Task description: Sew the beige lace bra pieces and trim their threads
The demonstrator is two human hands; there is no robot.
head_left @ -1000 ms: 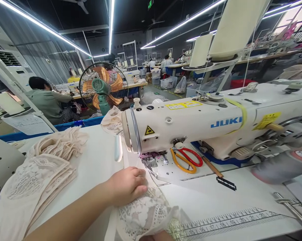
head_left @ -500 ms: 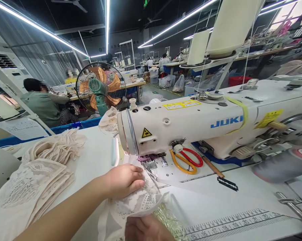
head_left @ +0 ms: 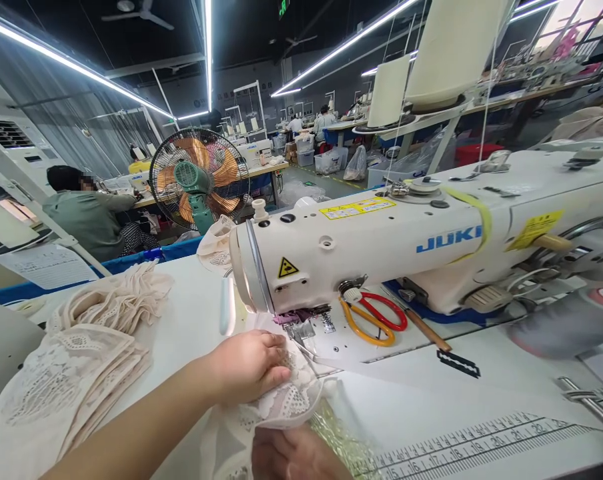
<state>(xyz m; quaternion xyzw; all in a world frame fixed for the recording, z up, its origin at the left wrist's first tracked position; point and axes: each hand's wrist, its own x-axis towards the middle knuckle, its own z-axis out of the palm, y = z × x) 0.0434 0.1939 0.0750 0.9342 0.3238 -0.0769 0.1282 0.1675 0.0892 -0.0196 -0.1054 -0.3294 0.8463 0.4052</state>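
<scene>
My left hand (head_left: 251,365) presses on a pale lace garment piece (head_left: 299,397), fingers together and bent over it, just in front of the sewing machine's needle area (head_left: 294,319). At the bottom edge my right hand (head_left: 296,455) is at the lace's near edge, its fingers curled in under the cloth and partly hidden. The lace runs from the presser foot down toward me. A narrow, pale translucent strip (head_left: 349,364) leads from the foot to the right. Beside my right hand lies a bunch of clear yellowish elastic (head_left: 339,433).
Red-and-yellow-handled scissors (head_left: 376,320) lie by the JUKI machine head (head_left: 371,247). A wooden-handled razor blade (head_left: 459,363) is to their right, a printed ruler (head_left: 471,450) nearer me. Lace pieces (head_left: 66,380) are piled at left. A fan (head_left: 196,177) and a seated co-worker (head_left: 84,213) are beyond.
The camera view has shifted slightly. My hands and the lace stay in nearly the same place at the machine, with no clear change of grip.
</scene>
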